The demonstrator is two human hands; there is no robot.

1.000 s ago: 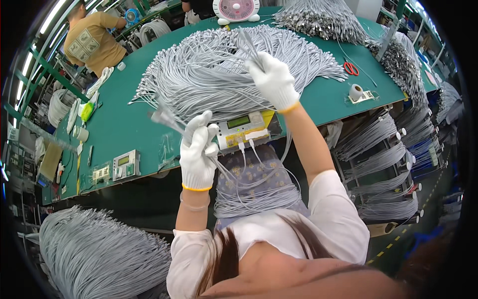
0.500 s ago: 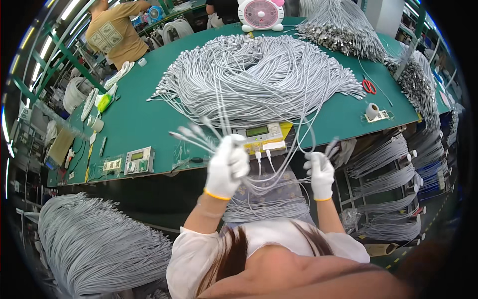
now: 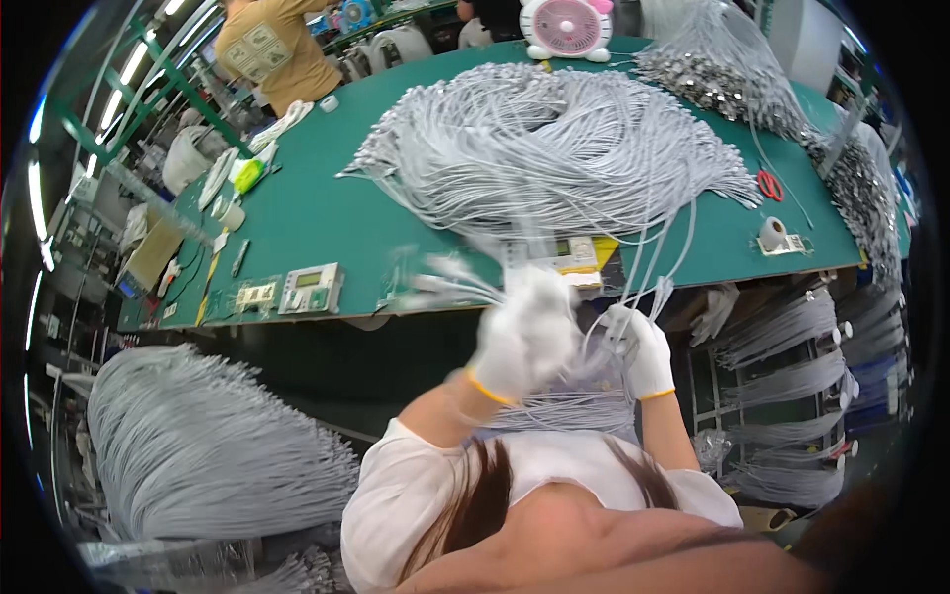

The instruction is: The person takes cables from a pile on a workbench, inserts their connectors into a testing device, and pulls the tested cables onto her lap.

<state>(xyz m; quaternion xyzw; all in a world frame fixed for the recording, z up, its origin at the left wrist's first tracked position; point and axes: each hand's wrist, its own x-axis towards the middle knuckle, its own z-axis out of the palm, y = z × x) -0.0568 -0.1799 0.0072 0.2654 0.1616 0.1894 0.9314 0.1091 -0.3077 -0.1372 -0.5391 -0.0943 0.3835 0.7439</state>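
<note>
My left hand [image 3: 526, 332], in a white glove and smeared by motion, is closed on several light grey cables. Their blurred connector ends [image 3: 457, 282] stick out to its left. Close by on the right, my right hand [image 3: 641, 354], gloved too, has its fingers closed round more cable ends [image 3: 658, 297] that point upward. Cable runs loop between the hands and up to the big pile of grey cables [image 3: 554, 148] on the green table [image 3: 396, 252]. Behind my left hand sits a light tester box [image 3: 576, 251] with a display, partly hidden by hand and cables.
A second small meter [image 3: 313, 289] lies near the front edge at left. Red scissors [image 3: 769, 186] and a tape roll [image 3: 773, 234] lie at right. A pink-white fan [image 3: 567, 27] stands at the back. Cable bundles [image 3: 218, 445] hang at lower left and on a rack [image 3: 782, 386] at right.
My left hand has moved right and my hands are nearer each other, with cables still in both. The view has shifted, so the table's things appear further right.
</note>
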